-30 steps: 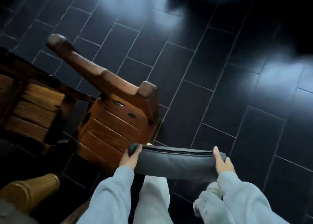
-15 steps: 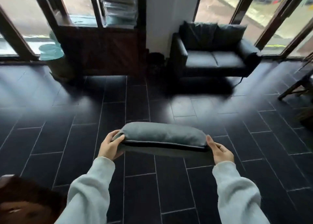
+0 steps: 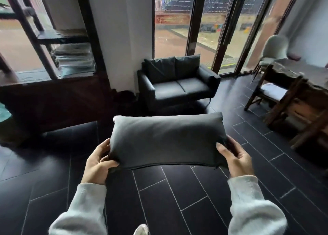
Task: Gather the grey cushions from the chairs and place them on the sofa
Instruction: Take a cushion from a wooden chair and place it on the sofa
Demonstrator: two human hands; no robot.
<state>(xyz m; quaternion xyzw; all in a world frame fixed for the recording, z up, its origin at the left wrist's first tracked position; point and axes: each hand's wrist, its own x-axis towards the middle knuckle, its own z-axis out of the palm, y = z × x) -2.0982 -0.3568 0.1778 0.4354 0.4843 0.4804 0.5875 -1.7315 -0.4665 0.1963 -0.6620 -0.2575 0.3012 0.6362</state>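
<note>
Dark rectangular floor tiles [image 3: 186, 195] run across the room toward a black two-seat sofa [image 3: 177, 85], which stands against a white wall pillar and tall glass doors. Two dark back cushions [image 3: 172, 66] lean upright on the sofa; its seat is bare.

On the near side of the sofa, well apart from it and raised above the floor, a grey cushion [image 3: 166, 140] is held flat and wide, its zip edge toward the person. Left hand [image 3: 97, 163] has its grip clamped on the cushion's left end, thumb on top and fingers curled beneath. Right hand [image 3: 236, 160] grips the right end the same way, thumb pressed into the fabric. Both forearms wear pale sleeves [image 3: 79, 211].

Left of the sofa stands a dark wooden shelf unit [image 3: 53, 92] carrying a stack of papers [image 3: 74, 59]. Right of the sofa, near the glass doors, a wooden chair [image 3: 271, 92] with a light seat pad sits just beside a dark table [image 3: 301, 73], and a pale upholstered chair [image 3: 275, 48] stands beyond the table. A shoe tip [image 3: 141, 230] shows at the bottom edge.
</note>
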